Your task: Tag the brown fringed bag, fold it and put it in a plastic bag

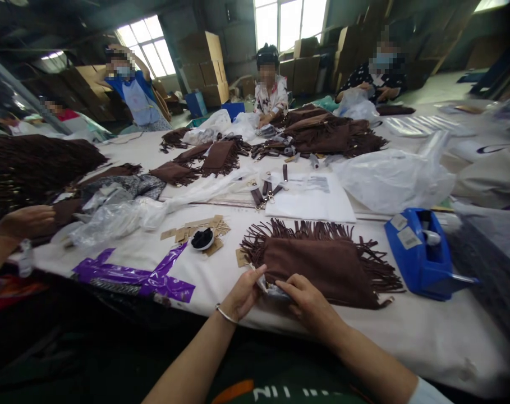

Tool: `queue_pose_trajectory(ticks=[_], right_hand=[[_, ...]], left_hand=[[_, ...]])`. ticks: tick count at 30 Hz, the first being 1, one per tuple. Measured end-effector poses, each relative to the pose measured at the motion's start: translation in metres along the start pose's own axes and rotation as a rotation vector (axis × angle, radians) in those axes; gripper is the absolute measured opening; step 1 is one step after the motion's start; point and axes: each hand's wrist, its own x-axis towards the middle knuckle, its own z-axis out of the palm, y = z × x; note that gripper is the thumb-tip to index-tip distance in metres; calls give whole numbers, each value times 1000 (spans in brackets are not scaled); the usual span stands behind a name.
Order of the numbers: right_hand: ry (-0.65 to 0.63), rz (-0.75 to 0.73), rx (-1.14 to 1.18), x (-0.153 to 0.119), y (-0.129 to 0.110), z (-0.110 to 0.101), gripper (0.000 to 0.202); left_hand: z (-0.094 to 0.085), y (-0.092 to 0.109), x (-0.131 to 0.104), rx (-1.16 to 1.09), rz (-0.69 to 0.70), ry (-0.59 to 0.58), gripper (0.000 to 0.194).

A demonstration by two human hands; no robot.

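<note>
A brown fringed bag (317, 266) lies flat at the table's front edge. At its lower left corner, my left hand (244, 294) pinches a small whitish wrapped piece (262, 279). My right hand (307, 300) is beside it, fingers bent together over the bag's near edge; what they grip is too small to make out. Shiny clear wrapping (278, 290) shows between the two hands. To the left, a small white dish (203, 241) holds black pieces, with tan tags (187, 231) around it.
A blue tape dispenser (421, 258) stands right of the bag. Purple tape (132, 275) marks the front edge. Behind are short straps (261, 196), white sheets (313, 196), plastic bags (398, 177) and brown piles (330, 132). Another person's hand (25, 221) is at far left; several people are beyond.
</note>
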Motion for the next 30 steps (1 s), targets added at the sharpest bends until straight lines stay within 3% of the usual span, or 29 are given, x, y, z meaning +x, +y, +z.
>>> queue_pose_trajectory(ticks=[3, 9, 15, 19, 24, 30], right_hand=[[-30, -25, 0, -1, 0, 6, 66], [-21, -68, -113, -7, 6, 5, 68], [48, -134, -390, -9, 33, 24, 79], [49, -220, -438, -10, 47, 37, 76], [39, -182, -428, -11, 40, 33, 75], [131, -145, -413, -10, 33, 41, 60]], left_hand=[[8, 0, 16, -276, -79, -12, 28], [8, 7, 61, -322, -72, 99, 29], [5, 7, 61, -366, -33, 123, 33], [2, 11, 60, -317, 27, 112, 36], [1, 13, 67, -164, 191, 201, 38], [23, 6, 61, 152, 348, 257, 41]])
